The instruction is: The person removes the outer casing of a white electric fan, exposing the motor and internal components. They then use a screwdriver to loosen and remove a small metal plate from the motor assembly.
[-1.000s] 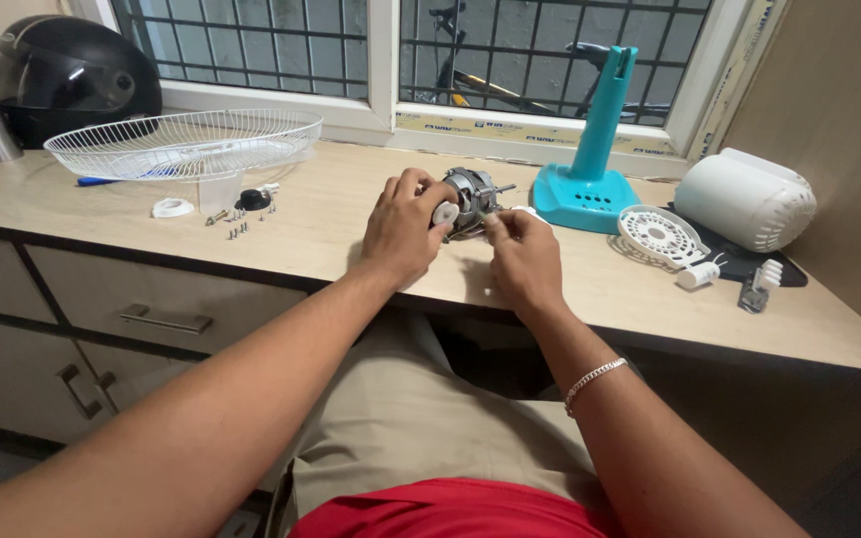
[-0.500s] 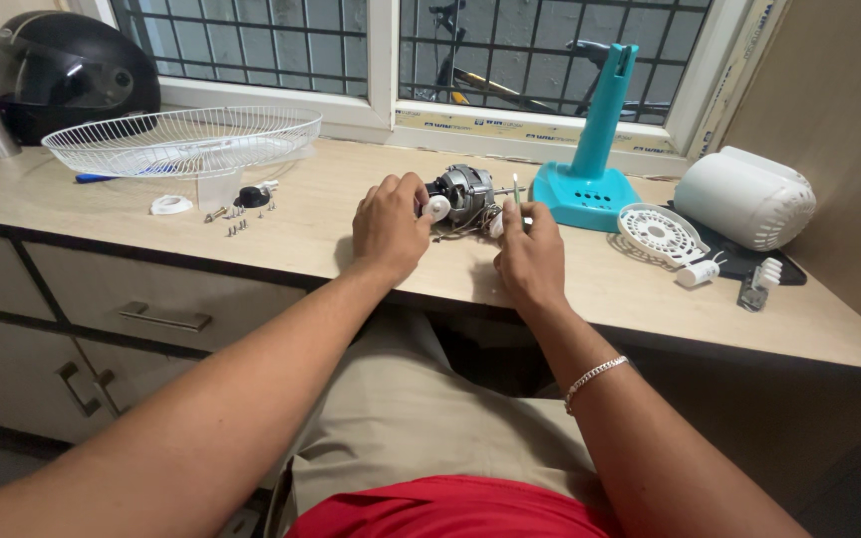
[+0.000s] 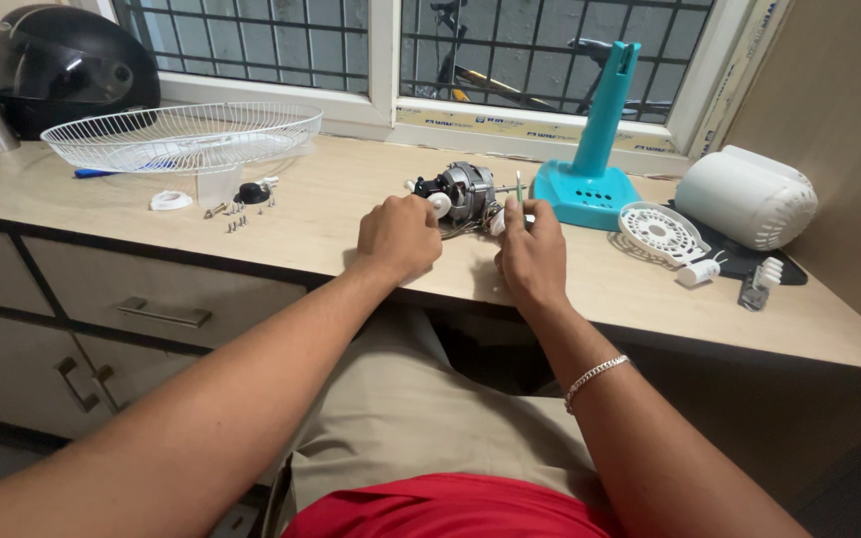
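Head view: fan motor (image 3: pixel 465 191) laid on wooden counter (image 3: pixel 331 214), shaft axis running left-right. Left hand (image 3: pixel 398 237) curled at its white left end; right hand (image 3: pixel 533 251) pinched on thin green-tipped tool (image 3: pixel 518 186) just right of motor.

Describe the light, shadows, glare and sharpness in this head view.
Head view: soft daylight from the barred window behind the counter; a glossy highlight on the black helmet; faint shadows beside the left hand and right hand at the fan motor. The counter items look sharp; the forearms stretch toward the bottom edge, a wide-lens effect.
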